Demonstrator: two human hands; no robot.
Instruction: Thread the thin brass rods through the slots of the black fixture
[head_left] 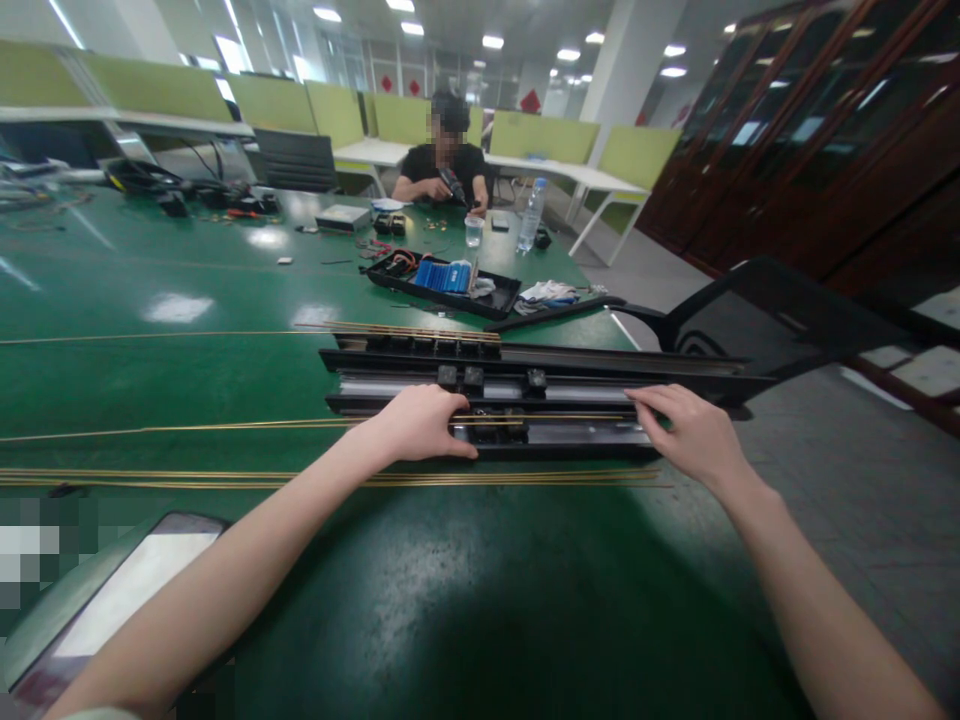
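Note:
Long black rails lie side by side on the green table, with small black blocks set in them. My left hand rests over the nearest rail, thumb and fingers apart, around its edges beside a dark block. Thin brass rods run under that hand and along the channel toward the right. At the right part of the rails, my right hand has its thumb and forefinger pinched near the rod ends; what is between the fingertips is too small to make out.
More brass rods lie in front of the rails. A phone is at the lower left. Behind the rails are a black tray with blue parts, a bottle and a seated person holding a tool. A chair stands right.

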